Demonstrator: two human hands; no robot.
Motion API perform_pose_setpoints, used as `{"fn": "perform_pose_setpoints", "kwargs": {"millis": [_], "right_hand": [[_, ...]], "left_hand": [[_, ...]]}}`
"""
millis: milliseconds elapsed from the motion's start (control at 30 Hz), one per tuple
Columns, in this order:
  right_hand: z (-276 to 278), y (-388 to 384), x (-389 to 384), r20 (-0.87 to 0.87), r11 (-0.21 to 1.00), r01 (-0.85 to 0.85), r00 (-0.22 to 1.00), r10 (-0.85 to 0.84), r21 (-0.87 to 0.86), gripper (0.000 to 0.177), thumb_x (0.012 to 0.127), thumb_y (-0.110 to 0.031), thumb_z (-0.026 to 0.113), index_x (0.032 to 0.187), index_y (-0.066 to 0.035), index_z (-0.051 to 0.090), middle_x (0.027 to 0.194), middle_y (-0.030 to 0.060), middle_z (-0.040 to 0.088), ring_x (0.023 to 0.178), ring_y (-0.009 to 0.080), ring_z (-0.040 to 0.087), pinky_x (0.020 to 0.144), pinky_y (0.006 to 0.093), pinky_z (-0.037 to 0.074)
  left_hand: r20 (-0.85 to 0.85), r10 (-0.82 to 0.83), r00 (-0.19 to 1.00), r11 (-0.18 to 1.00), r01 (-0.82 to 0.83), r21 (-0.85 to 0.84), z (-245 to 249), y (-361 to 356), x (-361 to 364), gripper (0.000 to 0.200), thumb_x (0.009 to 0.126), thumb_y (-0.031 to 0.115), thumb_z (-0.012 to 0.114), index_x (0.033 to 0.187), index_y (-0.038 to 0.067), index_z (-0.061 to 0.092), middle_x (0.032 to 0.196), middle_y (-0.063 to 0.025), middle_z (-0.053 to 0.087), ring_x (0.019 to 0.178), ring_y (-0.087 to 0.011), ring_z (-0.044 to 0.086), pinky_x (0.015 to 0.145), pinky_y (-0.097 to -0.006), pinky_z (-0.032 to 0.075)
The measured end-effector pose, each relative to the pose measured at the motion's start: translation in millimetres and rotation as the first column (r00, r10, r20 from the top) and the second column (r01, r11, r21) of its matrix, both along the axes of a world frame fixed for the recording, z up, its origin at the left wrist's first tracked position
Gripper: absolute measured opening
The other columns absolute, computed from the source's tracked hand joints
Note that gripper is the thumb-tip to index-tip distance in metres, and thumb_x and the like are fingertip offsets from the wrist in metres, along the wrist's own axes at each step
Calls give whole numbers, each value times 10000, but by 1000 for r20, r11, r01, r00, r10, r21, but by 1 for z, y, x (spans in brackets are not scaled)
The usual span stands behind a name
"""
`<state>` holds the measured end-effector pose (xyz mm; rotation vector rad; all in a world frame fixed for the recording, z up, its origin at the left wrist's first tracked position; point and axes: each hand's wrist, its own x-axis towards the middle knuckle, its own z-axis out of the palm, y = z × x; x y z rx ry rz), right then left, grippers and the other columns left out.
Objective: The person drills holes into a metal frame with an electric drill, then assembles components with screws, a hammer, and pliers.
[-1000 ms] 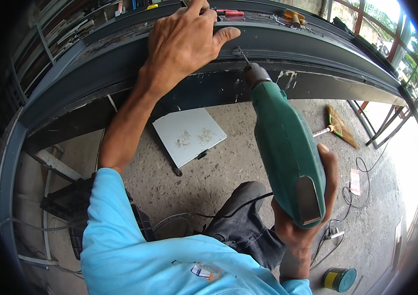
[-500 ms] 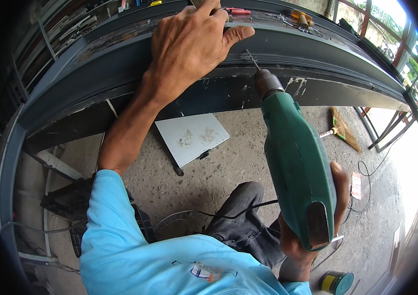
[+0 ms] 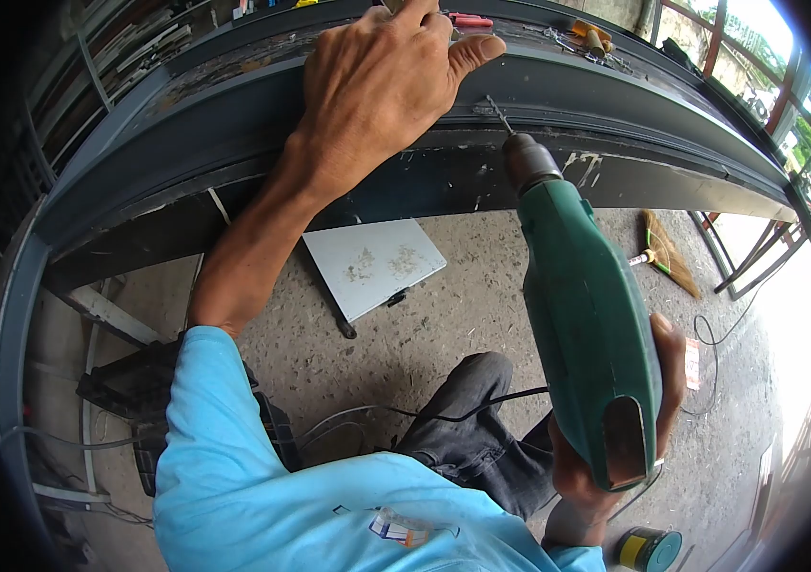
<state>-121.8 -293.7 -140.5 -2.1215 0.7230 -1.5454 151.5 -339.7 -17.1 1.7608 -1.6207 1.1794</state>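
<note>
Right hand (image 3: 569,475) is mostly hiding behind the green electric drill (image 3: 587,305), fingers wrapping shut round its grip. Drill bit (image 3: 498,112) is meeting the dark steel frame (image 3: 186,124); the contact point is hard to make out. Left hand (image 3: 377,86) is pressing on the frame, fingers open, fingertips cut off at the top.

Left hand (image 3: 377,86) splayed, arm outstretched; right hand (image 3: 615,448) clenched low.

green drill (image 3: 588,315), dark grey metal frame (image 3: 615,91), light blue sleeve (image 3: 224,458)
</note>
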Motion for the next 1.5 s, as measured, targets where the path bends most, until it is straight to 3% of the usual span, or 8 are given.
{"fn": "perform_pose_setpoints", "kwargs": {"millis": [500, 567, 900, 1000, 1200, 1300, 1400, 1500], "right_hand": [[4, -4, -4, 37, 998, -44, 998, 42, 49, 790, 641, -213, 702, 1364, -56, 425, 1350, 166, 446, 1205, 331, 506, 1015, 437, 456], [7, -5, -5, -15, 1000, -26, 1000, 26, 18, 796, 637, -212, 700, 1369, -69, 421, 1348, 158, 453, 1199, 327, 513, 1020, 430, 454], [11, -3, 0, 46, 989, -140, 989, 138, 51, 774, 669, -138, 708, 1379, -80, 404, 1347, 157, 456, 1200, 317, 516, 1009, 419, 466], [2, -3, 0, 157, 959, -265, 956, 247, 104, 766, 701, -113, 728, 1387, -79, 388, 1351, 165, 451, 1211, 316, 508, 1001, 411, 474], [7, -5, -2, -9, 991, -130, 992, 129, -16, 737, 740, -101, 720, 1390, -72, 375, 1346, 171, 458, 1200, 330, 516, 968, 427, 499], [8, -6, 2, 173, 954, -271, 953, 248, 126, 732, 748, -115, 734, 1388, -81, 381, 1334, 172, 471, 1192, 330, 525, 953, 435, 507], [11, -15, 5, 66, 977, -147, 985, 159, -158, 753, 723, -136, 771, 1342, 55, 388, 1062, 280, 607, 910, 325, 673, 765, 368, 541], [11, -16, 5, 53, 975, -144, 986, 155, -168, 748, 724, -142, 773, 1339, 54, 396, 1021, 274, 622, 882, 317, 680, 739, 356, 545]], "left_hand": [[-20, -19, 1000, 1000, 19, -12, -4, -2, 4, 648, 940, 563, 403, 726, -14, 606, 855, -130, 557, 646, -268, 616, 578, -389, 504], [116, 49, 992, 997, -41, -70, -15, -12, 17, 618, 903, 602, 420, 794, 40, 654, 928, -25, 600, 682, -223, 670, 572, -338, 560], [102, 4, 995, 995, 7, -104, -12, -8, 11, 602, 917, 571, 428, 759, 35, 652, 911, -19, 606, 680, -224, 669, 565, -333, 554], [-31, -22, 999, 1000, 21, -17, 1, 3, -3, 627, 936, 552, 431, 735, -14, 611, 865, -123, 564, 656, -268, 620, 583, -390, 505], [-24, -16, 1000, 1000, 15, -13, 1, 2, -4, 601, 933, 532, 459, 725, -12, 603, 840, -114, 551, 665, -276, 621, 592, -399, 505], [-41, 7, 999, 1000, -7, -13, 1, 3, -6, 603, 932, 534, 459, 716, -12, 596, 822, -116, 546, 666, -279, 621, 595, -401, 505], [-9, -7, 1000, 999, 7, -39, 1, 4, -5, 608, 932, 537, 454, 712, -14, 591, 817, -118, 548, 668, -284, 621, 596, -399, 504], [-13, -4, 1000, 999, 4, -41, 1, 2, -4, 611, 933, 535, 451, 712, -18, 589, 821, -121, 549, 671, -293, 622, 596, -401, 504]]}}
